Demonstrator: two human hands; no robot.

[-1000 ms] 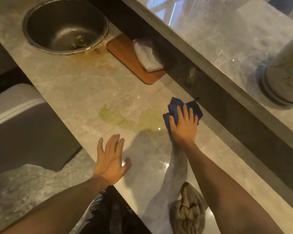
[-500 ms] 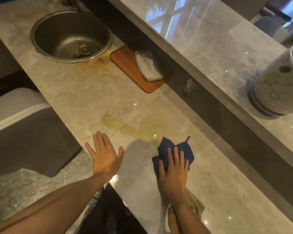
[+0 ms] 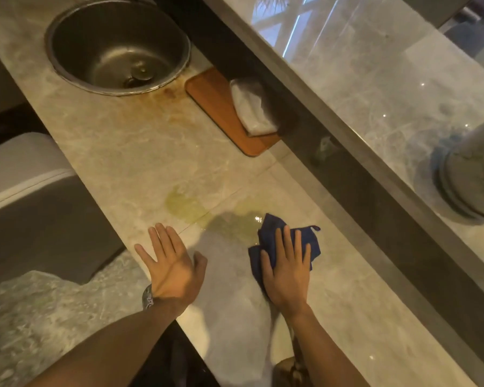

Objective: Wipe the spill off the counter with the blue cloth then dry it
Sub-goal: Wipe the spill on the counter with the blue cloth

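A yellowish-green spill (image 3: 190, 209) lies on the pale marble counter (image 3: 118, 152), spreading across a tile seam. The crumpled blue cloth (image 3: 274, 236) rests at the spill's right edge. My right hand (image 3: 287, 270) presses flat on the cloth, fingers spread over it. Left of it, my left hand (image 3: 171, 263) lies flat and open on the counter's near edge, holding nothing. A beige cloth (image 3: 289, 370) lies at the bottom, partly hidden by my right forearm.
A round steel sink (image 3: 67, 65) is set in the counter at the far left. A wooden board (image 3: 213, 99) with a white folded cloth (image 3: 252, 107) lies beyond the spill. A raised marble ledge (image 3: 375, 93) runs along the right, with a ceramic vase (image 3: 475, 174) on it.
My right hand dragged the blue cloth back toward me from beyond the spill, then pushed it forward to the spill's right edge. My left hand stayed flat near the counter edge.
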